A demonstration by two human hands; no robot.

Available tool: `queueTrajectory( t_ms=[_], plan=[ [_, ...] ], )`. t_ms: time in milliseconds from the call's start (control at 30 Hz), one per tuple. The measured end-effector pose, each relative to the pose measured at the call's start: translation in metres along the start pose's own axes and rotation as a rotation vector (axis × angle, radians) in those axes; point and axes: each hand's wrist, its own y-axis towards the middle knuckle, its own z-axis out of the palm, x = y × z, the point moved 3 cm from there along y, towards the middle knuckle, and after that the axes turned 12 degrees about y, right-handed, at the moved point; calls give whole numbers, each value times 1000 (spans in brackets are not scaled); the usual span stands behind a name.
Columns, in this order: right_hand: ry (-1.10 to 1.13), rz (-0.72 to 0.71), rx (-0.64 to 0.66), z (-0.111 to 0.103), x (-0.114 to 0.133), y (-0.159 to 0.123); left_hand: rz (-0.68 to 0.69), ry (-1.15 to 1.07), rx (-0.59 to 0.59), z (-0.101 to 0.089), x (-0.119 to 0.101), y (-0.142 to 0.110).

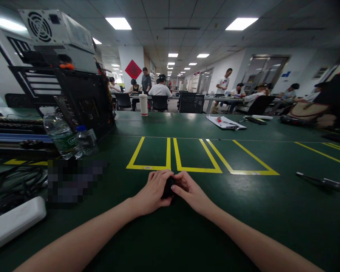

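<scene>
Between my two hands is a small black object [167,189], mostly covered by fingers, so its kind cannot be made out. My left hand [154,190] wraps round its left side, with the thumb low and the fingers over the top. My right hand [191,190] closes on it from the right, thumb and fingertips against it. Both hands are low over the green table [170,234], just in front of the yellow tape outlines [198,170].
At left stand a computer case [87,102], a water bottle [61,132], a smaller bottle [86,141], cables [14,185] and a white bar [17,223]. A dark-handled metal tool [320,181] lies right. Beyond are a clipboard [225,122], a white cup [143,104] and several people.
</scene>
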Motion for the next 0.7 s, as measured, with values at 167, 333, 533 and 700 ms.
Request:
queueTrajectory(
  t_ms=[167,333,533,700],
  plan=[
    [1,38,-11,0,1,2,-4,-13,8,0,0,1],
    [-4,10,50,1,4,0,6,-2,5,-1,-1,0],
    [67,9,26,-1,-2,0,3,10,6,-1,-1,0],
    [57,28,1,-1,-4,2,-4,-16,35,-2,-1,0]
  ],
)
